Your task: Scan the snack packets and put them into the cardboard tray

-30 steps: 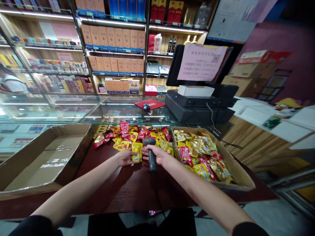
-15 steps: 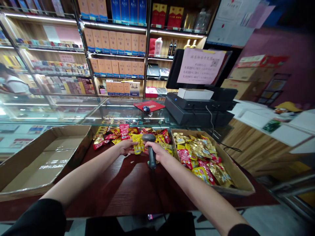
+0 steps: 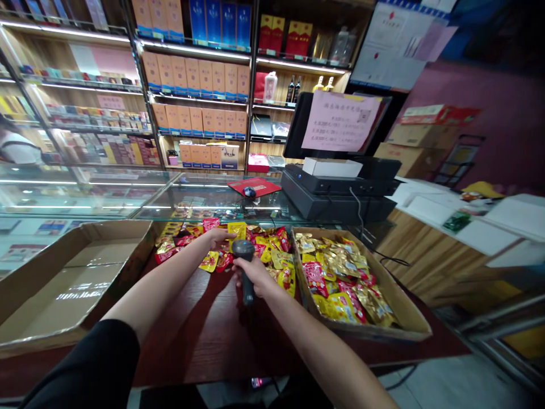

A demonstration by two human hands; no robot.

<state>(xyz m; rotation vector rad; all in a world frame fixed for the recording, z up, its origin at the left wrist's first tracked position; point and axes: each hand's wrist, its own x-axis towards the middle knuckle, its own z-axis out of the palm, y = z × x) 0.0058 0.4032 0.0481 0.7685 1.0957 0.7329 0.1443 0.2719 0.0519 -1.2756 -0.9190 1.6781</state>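
My right hand point(image 3: 254, 274) is wrapped round the handle of a dark barcode scanner point(image 3: 243, 249), held upright over the wooden table. Just beyond it, my left hand point(image 3: 220, 239) pinches the edge of a yellow snack packet point(image 3: 237, 229) above a loose heap of red and yellow packets point(image 3: 272, 250). Part of the heap is hidden behind my hands. To the right, a shallow cardboard box point(image 3: 409, 324) holds gold, red and yellow packets point(image 3: 340, 258).
On the left stands another cardboard box point(image 3: 91, 267) with a bare bottom. Behind the table runs a glass counter point(image 3: 200, 190) with a mouse point(image 3: 250, 192), a red mat point(image 3: 266, 184) and a monitor point(image 3: 293, 128). A person point(image 3: 19, 145) is at the far left.
My left hand has lifted the yellow packet up and away from the scanner. The scanner in my right hand has moved left and nearer to me.
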